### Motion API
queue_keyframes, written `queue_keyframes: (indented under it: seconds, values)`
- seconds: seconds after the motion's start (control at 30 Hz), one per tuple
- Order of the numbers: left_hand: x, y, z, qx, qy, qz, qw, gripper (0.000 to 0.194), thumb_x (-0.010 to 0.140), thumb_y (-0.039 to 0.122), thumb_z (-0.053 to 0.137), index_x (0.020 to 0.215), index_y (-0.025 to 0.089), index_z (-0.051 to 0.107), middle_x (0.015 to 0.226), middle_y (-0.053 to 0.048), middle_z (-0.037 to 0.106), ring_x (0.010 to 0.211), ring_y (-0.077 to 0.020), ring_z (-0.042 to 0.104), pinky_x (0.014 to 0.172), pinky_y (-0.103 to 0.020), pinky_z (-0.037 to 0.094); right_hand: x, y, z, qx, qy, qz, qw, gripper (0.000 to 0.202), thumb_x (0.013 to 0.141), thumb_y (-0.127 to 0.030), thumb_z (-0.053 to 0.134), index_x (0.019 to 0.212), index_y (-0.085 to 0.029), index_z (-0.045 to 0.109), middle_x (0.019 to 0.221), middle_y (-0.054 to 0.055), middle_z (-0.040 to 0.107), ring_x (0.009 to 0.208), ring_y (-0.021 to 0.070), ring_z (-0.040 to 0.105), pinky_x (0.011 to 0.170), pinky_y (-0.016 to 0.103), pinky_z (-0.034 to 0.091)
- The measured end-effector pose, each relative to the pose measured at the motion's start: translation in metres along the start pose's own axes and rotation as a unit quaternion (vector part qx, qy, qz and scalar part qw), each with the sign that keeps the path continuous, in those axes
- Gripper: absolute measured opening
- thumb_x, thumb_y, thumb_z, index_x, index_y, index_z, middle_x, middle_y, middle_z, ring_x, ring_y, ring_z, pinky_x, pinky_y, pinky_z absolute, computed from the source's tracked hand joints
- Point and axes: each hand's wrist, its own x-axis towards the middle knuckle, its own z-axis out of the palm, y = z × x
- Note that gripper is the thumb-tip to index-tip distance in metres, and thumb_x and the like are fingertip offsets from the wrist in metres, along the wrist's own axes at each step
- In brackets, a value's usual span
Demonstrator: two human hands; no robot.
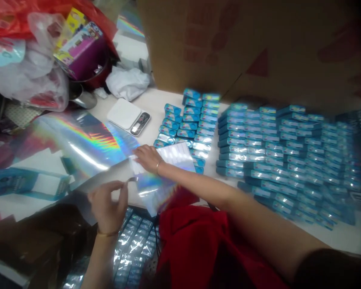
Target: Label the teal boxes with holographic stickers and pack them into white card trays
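Note:
My right hand [147,158] lies flat, fingers stretched, on a shiny rainbow-silver sheet [165,186] at the table's near edge. A bracelet circles that wrist. To its left, above the gap at the table edge, my left hand [110,204] is closed in a pinch of thumb and forefinger. Something thin and dark seems to stick out from the fingertips toward the sheet, too small to name. A larger rainbow-silver sheet [87,144] spreads over the table to the left of both hands.
Many small blue boxes [261,148] stand in rows on the right. A white scale [124,114] sits behind my right hand. Left are a blue carton [27,182] and plastic bags [45,80]. A large cardboard box [243,44] walls the back. Clear-wrapped packs [135,245] lie below the table edge.

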Motion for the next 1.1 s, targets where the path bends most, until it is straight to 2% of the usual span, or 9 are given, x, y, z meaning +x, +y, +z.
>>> queue_keyframes:
  seconds: [0.13, 0.3, 0.47, 0.57, 0.67, 0.8, 0.9, 1.0, 1.1]
  values:
    - [0.007, 0.057, 0.008, -0.221, 0.111, -0.236, 0.94, 0.018, 0.073, 0.024, 0.074, 0.085, 0.02, 0.062, 0.083, -0.001, 0.064, 0.078, -0.016, 0.06, 0.076, -0.031, 0.047, -0.065, 0.004, -0.028, 0.147, 0.171, -0.029, 0.974, 0.051, 0.099, -0.049, 0.023, 0.129, -0.018, 0.05, 0.125, 0.009, 0.058, 0.121, 0.0183, 0.045, 0.104, 0.034, 0.034]
    - [0.017, 0.12, 0.068, -0.433, -0.018, -0.333, 0.837, 0.019, 0.072, 0.027, 0.074, 0.078, 0.019, 0.058, 0.074, 0.002, 0.063, 0.07, -0.0111, 0.06, 0.067, -0.023, 0.048, -0.163, 0.025, -0.064, 0.211, 0.293, 0.108, 0.926, 0.081, 0.089, -0.07, 0.002, 0.128, -0.02, 0.052, 0.131, 0.012, 0.053, 0.128, 0.0254, 0.043, 0.108, 0.044, 0.033]
    - [0.014, 0.165, 0.109, -0.521, -0.115, -0.361, 0.765, 0.025, 0.068, 0.029, 0.076, 0.076, 0.018, 0.055, 0.07, 0.003, 0.061, 0.065, -0.0091, 0.058, 0.064, -0.02, 0.047, -0.208, 0.042, -0.087, 0.214, 0.338, 0.161, 0.902, 0.077, 0.084, -0.078, 0.022, 0.122, -0.021, 0.056, 0.13, 0.012, 0.055, 0.129, 0.0287, 0.043, 0.109, 0.046, 0.032]
    - [0.014, 0.175, 0.118, -0.515, -0.129, -0.362, 0.766, 0.026, 0.067, 0.028, 0.077, 0.075, 0.018, 0.055, 0.07, 0.003, 0.061, 0.066, -0.0093, 0.059, 0.067, -0.021, 0.047, -0.208, 0.045, -0.095, 0.22, 0.363, 0.192, 0.885, 0.044, 0.087, -0.062, 0.046, 0.096, -0.022, 0.062, 0.109, 0.008, 0.064, 0.111, 0.025, 0.055, 0.106, 0.045, 0.034]
    - [0.017, 0.174, 0.121, -0.497, -0.132, -0.361, 0.778, 0.025, 0.067, 0.028, 0.077, 0.075, 0.017, 0.055, 0.071, 0.002, 0.062, 0.069, -0.0105, 0.06, 0.071, -0.023, 0.047, -0.201, 0.047, -0.098, 0.239, 0.368, 0.224, 0.87, 0.03, 0.091, -0.046, 0.049, 0.076, -0.022, 0.058, 0.082, 0.002, 0.063, 0.086, 0.019, 0.059, 0.096, 0.039, 0.041]
    - [0.023, 0.165, 0.119, -0.458, -0.118, -0.36, 0.804, 0.024, 0.068, 0.029, 0.075, 0.074, 0.017, 0.055, 0.067, 0.003, 0.059, 0.064, -0.0087, 0.055, 0.065, -0.02, 0.044, -0.196, 0.061, -0.098, 0.248, 0.346, 0.231, 0.875, 0.027, 0.093, -0.045, 0.044, 0.093, -0.021, 0.058, 0.084, 0.003, 0.061, 0.082, 0.0185, 0.058, 0.081, 0.033, 0.046]
    - [0.029, 0.157, 0.116, -0.449, -0.099, -0.357, 0.813, 0.024, 0.069, 0.03, 0.074, 0.075, 0.018, 0.055, 0.065, 0.004, 0.057, 0.062, -0.0082, 0.053, 0.064, -0.02, 0.043, -0.197, 0.088, -0.101, 0.107, 0.351, 0.263, 0.892, 0.039, 0.092, -0.048, 0.044, 0.117, -0.019, 0.054, 0.112, 0.012, 0.059, 0.106, 0.0244, 0.052, 0.091, 0.039, 0.04]
    - [0.034, 0.146, 0.113, -0.449, -0.081, -0.353, 0.817, 0.023, 0.071, 0.03, 0.072, 0.077, 0.019, 0.054, 0.065, 0.005, 0.056, 0.062, -0.0083, 0.053, 0.065, -0.021, 0.043, -0.199, 0.121, -0.108, -0.074, 0.25, 0.301, 0.917, 0.048, 0.086, -0.056, 0.052, 0.111, -0.017, 0.06, 0.123, 0.016, 0.054, 0.12, 0.0332, 0.04, 0.098, 0.049, 0.029]
    - [0.038, 0.137, 0.106, -0.44, -0.075, -0.355, 0.822, 0.022, 0.072, 0.03, 0.071, 0.077, 0.019, 0.053, 0.067, 0.005, 0.055, 0.063, -0.0083, 0.053, 0.066, -0.022, 0.043, -0.198, 0.139, -0.119, -0.115, 0.122, 0.279, 0.945, 0.037, 0.086, -0.052, 0.054, 0.087, -0.017, 0.065, 0.103, 0.013, 0.061, 0.106, 0.0301, 0.047, 0.095, 0.047, 0.028]
